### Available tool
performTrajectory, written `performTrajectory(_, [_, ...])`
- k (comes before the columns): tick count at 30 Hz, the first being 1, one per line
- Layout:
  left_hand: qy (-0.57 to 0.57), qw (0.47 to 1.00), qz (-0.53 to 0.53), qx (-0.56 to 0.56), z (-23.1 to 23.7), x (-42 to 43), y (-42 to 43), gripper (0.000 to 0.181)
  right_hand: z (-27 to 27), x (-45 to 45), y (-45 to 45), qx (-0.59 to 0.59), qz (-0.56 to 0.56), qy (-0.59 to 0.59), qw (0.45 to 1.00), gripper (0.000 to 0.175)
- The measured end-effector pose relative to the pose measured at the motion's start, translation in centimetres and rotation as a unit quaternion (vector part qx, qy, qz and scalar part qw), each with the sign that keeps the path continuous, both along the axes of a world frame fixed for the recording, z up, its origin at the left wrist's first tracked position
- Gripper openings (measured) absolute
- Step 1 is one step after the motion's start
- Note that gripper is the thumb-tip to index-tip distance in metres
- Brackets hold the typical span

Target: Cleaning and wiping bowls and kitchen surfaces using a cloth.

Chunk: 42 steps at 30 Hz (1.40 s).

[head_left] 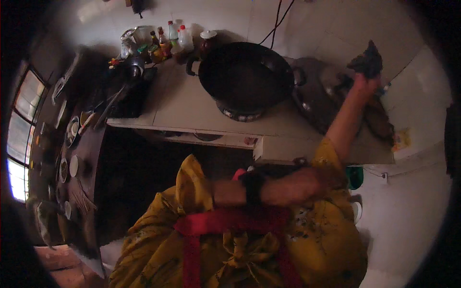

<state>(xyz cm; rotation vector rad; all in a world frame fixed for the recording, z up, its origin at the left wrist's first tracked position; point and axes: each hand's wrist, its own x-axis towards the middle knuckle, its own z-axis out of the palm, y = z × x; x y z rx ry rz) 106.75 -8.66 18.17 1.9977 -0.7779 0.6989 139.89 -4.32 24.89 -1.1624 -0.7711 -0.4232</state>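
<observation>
My right arm reaches out to the far right, and my right hand (366, 85) grips a dark cloth (367, 62) in front of the tiled wall. My left arm crosses my chest, with a black band (253, 187) at the wrist. Blurred, my left hand (299, 187) lies against the yellow right sleeve (329, 171) near the elbow; its fingers cannot be made out. Before me a large black two-handled wok (246, 77) sits on a stove burner (239, 112) on the pale tiled counter (180, 102). Its dark inside shows no clear contents.
Bottles (185, 37) and jars stand along the wall behind the wok. Right of it leans a large dark round lid or pan (311, 99). A dark side counter (88, 144) on the left carries bowls (75, 165) and chopsticks (81, 198). A green container (355, 177) stands at right.
</observation>
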Motion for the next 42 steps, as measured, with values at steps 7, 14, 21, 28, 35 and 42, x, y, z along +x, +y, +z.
performTrajectory(7, [0.104, 0.979, -0.088, -0.149, 3.7, -0.8, 2.0, 0.053, 3.9, 3.5, 2.2, -0.317, -0.224, -0.125, 0.913, 0.039])
performTrajectory(14, [0.266, 0.933, -0.137, -0.200, 4.4, 3.1, 8.7, 0.061, -9.1, 16.0, 9.9, -0.484, -0.134, -0.195, 0.842, 0.037])
performTrajectory(21, [0.288, 0.925, -0.118, -0.217, 1.6, 10.2, 15.1, 0.056, -21.1, 23.4, 21.8, -0.395, 0.212, -0.127, 0.885, 0.044])
performTrajectory(28, [0.348, 0.892, 0.041, -0.286, 1.8, 14.6, 20.2, 0.043, -19.6, 14.4, 34.4, -0.339, 0.529, 0.309, 0.714, 0.029])
performTrajectory(35, [0.381, 0.841, 0.035, -0.382, 1.8, 19.5, 24.5, 0.038, -29.9, 15.5, 38.4, -0.538, 0.436, -0.299, 0.656, 0.032])
performTrajectory(42, [0.379, 0.844, 0.116, -0.362, 0.6, 20.5, 25.6, 0.033, -33.9, 11.0, 38.8, -0.573, 0.395, -0.442, 0.566, 0.033])
